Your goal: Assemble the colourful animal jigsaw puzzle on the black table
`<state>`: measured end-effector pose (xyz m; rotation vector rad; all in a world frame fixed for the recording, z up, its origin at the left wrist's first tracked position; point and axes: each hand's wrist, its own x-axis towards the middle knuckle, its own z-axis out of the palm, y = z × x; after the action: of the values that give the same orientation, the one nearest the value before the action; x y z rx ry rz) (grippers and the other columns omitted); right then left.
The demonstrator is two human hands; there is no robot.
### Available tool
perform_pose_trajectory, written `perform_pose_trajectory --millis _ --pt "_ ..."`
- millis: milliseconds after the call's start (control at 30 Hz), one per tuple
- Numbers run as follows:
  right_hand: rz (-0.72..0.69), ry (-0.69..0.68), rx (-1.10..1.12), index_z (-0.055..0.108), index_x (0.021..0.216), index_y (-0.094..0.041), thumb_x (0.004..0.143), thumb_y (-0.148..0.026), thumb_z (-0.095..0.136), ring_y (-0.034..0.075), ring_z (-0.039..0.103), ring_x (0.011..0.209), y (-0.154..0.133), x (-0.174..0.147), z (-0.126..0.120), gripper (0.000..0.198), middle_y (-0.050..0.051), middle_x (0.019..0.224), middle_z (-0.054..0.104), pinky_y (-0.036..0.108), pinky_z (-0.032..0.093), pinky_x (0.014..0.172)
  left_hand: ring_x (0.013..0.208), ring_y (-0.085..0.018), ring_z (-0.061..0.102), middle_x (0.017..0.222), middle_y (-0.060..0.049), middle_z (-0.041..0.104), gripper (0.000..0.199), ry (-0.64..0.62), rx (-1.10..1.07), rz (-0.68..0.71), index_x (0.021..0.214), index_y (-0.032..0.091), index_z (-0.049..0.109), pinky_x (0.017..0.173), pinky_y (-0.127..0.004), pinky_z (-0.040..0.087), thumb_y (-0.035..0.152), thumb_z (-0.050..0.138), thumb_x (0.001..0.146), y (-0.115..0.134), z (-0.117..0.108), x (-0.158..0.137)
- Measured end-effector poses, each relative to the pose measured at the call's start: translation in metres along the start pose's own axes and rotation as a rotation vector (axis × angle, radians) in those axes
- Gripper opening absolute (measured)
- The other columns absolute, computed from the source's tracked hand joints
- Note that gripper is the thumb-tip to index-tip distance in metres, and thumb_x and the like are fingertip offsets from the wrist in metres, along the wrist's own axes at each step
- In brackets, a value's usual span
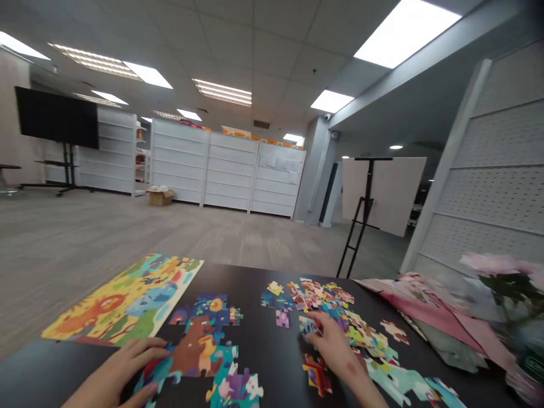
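A partly joined jigsaw puzzle, with a brown bear on dark blue, lies on the black table. My left hand rests at its lower left edge, fingers apart, over a blue and red piece. To the right, my right hand has its thumb and index finger on a blue-green puzzle piece, partly covered by the fingers. Just below that hand is a dark red and orange piece. A purple piece lies alone between the joined part and the right hand.
A yellow picture sheet with animals lies at the table's left edge. Loose pieces are heaped at the back right, and pale green ones lie nearer. Pink wrapping and a flower bouquet stand at far right.
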<state>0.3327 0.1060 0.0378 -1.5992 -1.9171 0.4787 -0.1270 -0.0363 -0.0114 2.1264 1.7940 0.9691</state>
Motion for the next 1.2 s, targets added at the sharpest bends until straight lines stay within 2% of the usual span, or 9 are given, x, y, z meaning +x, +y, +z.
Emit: perform_pose_trajectory --millis 167,300,400,533,633,833,933,1067,1200 --pt "-0.208 -0.322 0.404 0.071 0.107 -0.018 0.075 -0.032 0.066 0.016 0.058 0.068 -0.063 0.005 0.032 0.035 -0.001 0.076 0.063 0.029 0.047 0.065 0.133 -0.029 0.050 0.144 -0.004 0.053 0.032 -0.107 -0.010 -0.072 0.122 0.037 0.064 0.112 -0.042 0.043 0.047 0.050 0.096 0.031 -0.010 0.004" --pt "-0.238 -0.719 0.588 0.066 0.105 -0.018 0.065 -0.027 0.076 0.008 0.048 0.056 -0.131 0.003 0.075 0.042 -0.008 0.066 0.054 0.021 0.038 0.055 0.124 -0.023 0.054 0.133 -0.004 0.057 0.029 -0.154 -0.032 -0.022 0.120 0.034 0.061 0.109 -0.036 0.043 0.028 0.051 0.094 0.058 -0.018 0.004" --pt "-0.327 -0.821 0.595 0.068 0.101 -0.019 0.065 -0.024 0.075 0.008 0.051 0.058 -0.157 0.001 0.104 0.037 -0.007 0.070 0.059 0.020 0.039 0.056 0.120 -0.021 0.054 0.128 -0.001 0.059 0.038 -0.169 -0.057 -0.004 0.121 0.034 0.059 0.108 -0.034 0.042 0.017 0.054 0.088 0.067 -0.024 0.001" --pt "-0.513 -0.710 0.525 0.072 0.114 -0.023 0.076 -0.024 0.067 0.016 0.065 0.079 -0.156 -0.009 0.122 0.038 0.004 0.098 0.072 0.025 0.051 0.065 0.118 -0.021 0.054 0.125 0.001 0.061 0.053 -0.189 -0.129 -0.042 0.124 0.036 0.055 0.107 -0.034 0.041 0.010 0.057 0.077 0.070 -0.028 -0.001" --pt "-0.594 -0.643 0.466 0.070 0.121 -0.028 0.079 -0.022 0.062 0.022 0.068 0.095 -0.151 -0.017 0.122 0.044 0.009 0.124 0.068 0.030 0.057 0.075 0.118 -0.021 0.053 0.127 0.002 0.060 0.064 -0.220 -0.149 -0.069 0.127 0.035 0.054 0.108 -0.033 0.040 0.008 0.062 0.069 0.074 -0.028 0.002" --pt "-0.422 -0.869 0.568 0.061 0.104 -0.023 0.078 -0.019 0.064 0.013 0.065 0.065 -0.164 -0.025 0.128 0.026 -0.001 0.082 0.068 0.021 0.050 0.059 0.107 -0.016 0.059 0.115 0.008 0.066 0.054 -0.213 -0.280 -0.133 0.115 0.036 0.061 0.098 -0.026 0.042 0.011 0.075 0.069 0.082 -0.020 0.006" --pt "-0.414 -0.916 0.582 0.056 0.098 -0.023 0.079 -0.019 0.064 0.013 0.067 0.067 -0.166 -0.025 0.130 0.022 -0.001 0.083 0.068 0.020 0.049 0.057 0.109 -0.018 0.058 0.116 0.008 0.067 0.054 -0.230 -0.203 -0.099 0.114 0.036 0.063 0.101 -0.029 0.040 0.013 0.079 0.067 0.078 -0.018 0.004" --pt "-0.645 -0.585 0.427 0.062 0.105 -0.025 0.088 -0.024 0.059 0.019 0.067 0.093 -0.159 -0.016 0.117 0.018 0.009 0.124 0.064 0.028 0.055 0.076 0.112 -0.023 0.056 0.120 0.003 0.065 0.051 -0.251 -0.058 -0.088 0.117 0.038 0.065 0.102 -0.036 0.040 0.023 0.080 0.071 0.072 -0.025 0.001" --pt "-0.651 -0.357 0.377 0.062 0.101 -0.023 0.096 -0.029 0.049 0.017 0.064 0.085 -0.153 -0.005 0.103 0.015 0.009 0.118 0.064 0.029 0.053 0.076 0.118 -0.027 0.052 0.131 0.000 0.058 0.053 -0.312 -0.001 -0.089 0.124 0.040 0.065 0.108 -0.042 0.038 0.028 0.077 0.074 0.075 -0.033 0.003"
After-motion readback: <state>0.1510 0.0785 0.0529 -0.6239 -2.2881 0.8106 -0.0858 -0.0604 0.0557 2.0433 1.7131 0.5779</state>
